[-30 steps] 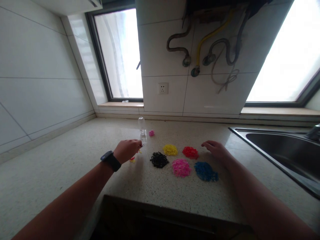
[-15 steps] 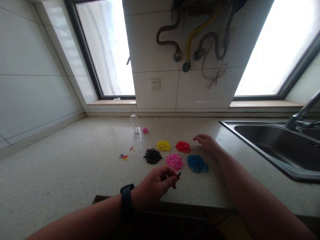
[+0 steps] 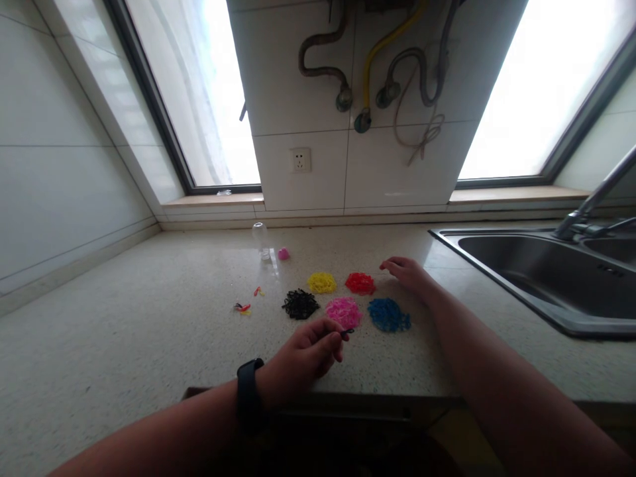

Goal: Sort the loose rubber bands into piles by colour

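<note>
My left hand (image 3: pixel 315 348), with a dark watch on its wrist, pinches a small black rubber band (image 3: pixel 349 330) between thumb and fingertips, just in front of the pink pile of rubber bands (image 3: pixel 344 310). My right hand (image 3: pixel 401 267) rests on the counter beside the red pile (image 3: pixel 360 283), fingers loosely stretched out and holding nothing visible. Between the hands lie a black pile (image 3: pixel 300 305), a yellow pile (image 3: pixel 322 283) and a blue pile (image 3: pixel 389 315) of rubber bands. A few mixed loose bands (image 3: pixel 242 308) lie to the left, with a smaller bunch (image 3: pixel 258 291) behind them.
A clear bottle (image 3: pixel 260 240) stands upside down behind the piles, next to a pink cap (image 3: pixel 283 254). At the right is a steel sink (image 3: pixel 442 242) with a faucet (image 3: pixel 579 222). The counter's front edge (image 3: pixel 377 396) runs close below my left hand.
My left hand has moved right and nearer from the loose bands to in front of the pink pile, then slightly up, keeping the black band pinched. My right hand stays beside the red pile.
</note>
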The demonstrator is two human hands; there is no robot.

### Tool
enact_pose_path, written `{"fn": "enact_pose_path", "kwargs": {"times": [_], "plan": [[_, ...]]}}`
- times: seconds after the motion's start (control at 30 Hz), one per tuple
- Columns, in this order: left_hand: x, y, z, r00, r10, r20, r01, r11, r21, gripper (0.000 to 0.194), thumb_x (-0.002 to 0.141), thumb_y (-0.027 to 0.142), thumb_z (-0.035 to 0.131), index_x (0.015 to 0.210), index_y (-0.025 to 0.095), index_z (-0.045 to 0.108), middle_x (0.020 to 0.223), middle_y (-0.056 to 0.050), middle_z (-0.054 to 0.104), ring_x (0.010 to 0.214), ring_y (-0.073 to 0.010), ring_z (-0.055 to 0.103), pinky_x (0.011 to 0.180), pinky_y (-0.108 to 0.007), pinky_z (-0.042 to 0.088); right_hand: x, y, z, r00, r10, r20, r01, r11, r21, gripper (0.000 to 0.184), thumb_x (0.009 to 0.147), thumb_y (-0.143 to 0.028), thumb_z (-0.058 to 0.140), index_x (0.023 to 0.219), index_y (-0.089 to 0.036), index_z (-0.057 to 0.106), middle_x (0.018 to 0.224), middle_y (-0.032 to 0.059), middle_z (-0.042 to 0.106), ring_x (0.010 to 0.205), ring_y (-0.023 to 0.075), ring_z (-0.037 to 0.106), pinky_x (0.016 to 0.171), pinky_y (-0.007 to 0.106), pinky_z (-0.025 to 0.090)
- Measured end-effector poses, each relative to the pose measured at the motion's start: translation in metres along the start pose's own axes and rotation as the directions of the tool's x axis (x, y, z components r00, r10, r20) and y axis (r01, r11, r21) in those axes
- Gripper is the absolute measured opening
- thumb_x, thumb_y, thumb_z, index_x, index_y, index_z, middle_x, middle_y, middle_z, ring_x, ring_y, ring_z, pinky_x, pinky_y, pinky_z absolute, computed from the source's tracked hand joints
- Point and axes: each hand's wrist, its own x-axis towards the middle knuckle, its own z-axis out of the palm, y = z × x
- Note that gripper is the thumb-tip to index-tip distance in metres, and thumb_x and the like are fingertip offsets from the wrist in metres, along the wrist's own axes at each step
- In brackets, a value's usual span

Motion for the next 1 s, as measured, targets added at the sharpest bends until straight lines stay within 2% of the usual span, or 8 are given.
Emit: {"fn": "enact_pose_path", "kwargs": {"times": [0.23,0.5,1.0], "plan": [[0.0011,0.0004,0.0003,0.999,-0.014,-0.032,0.013,0.999,-0.029,0.046,0.080,0.057,0.072,0.095,0.015,0.059,0.068,0.003,0.051,0.050,-0.0045,0.036,0.046,-0.020,0.023,-0.0022,-0.0048,-0.0003,1.000,0.019,-0.009,-0.018,0.999,0.038,0.042,0.079,-0.051,0.054,0.087,-0.016,0.075,0.065,0.0019,0.055,0.064,0.0160,0.047,0.058,0.028,0.034],[0.0021,0.0021,0.0010,0.999,-0.021,-0.050,0.019,0.999,-0.038,0.046,0.079,0.058,0.072,0.090,0.015,0.059,0.066,0.003,0.050,0.048,-0.0042,0.037,0.044,-0.019,0.021,-0.0031,-0.0045,0.0005,0.998,0.065,0.009,-0.065,0.990,0.122,0.051,0.080,-0.059,0.052,0.090,-0.014,0.074,0.062,-0.0010,0.046,0.053,0.0115,0.035,0.052,0.027,0.027],[0.0015,0.0046,0.0012,0.998,-0.047,-0.048,0.046,0.999,-0.026,0.047,0.083,0.060,0.066,0.087,0.014,0.058,0.064,0.003,0.052,0.045,-0.0038,0.037,0.043,-0.019,0.020,-0.0049,-0.0058,0.0005,0.998,0.056,-0.006,-0.055,0.992,0.110,0.050,0.081,-0.058,0.051,0.090,-0.015,0.074,0.064,-0.0002,0.049,0.052,0.0109,0.035,0.050,0.026,0.028]]}}
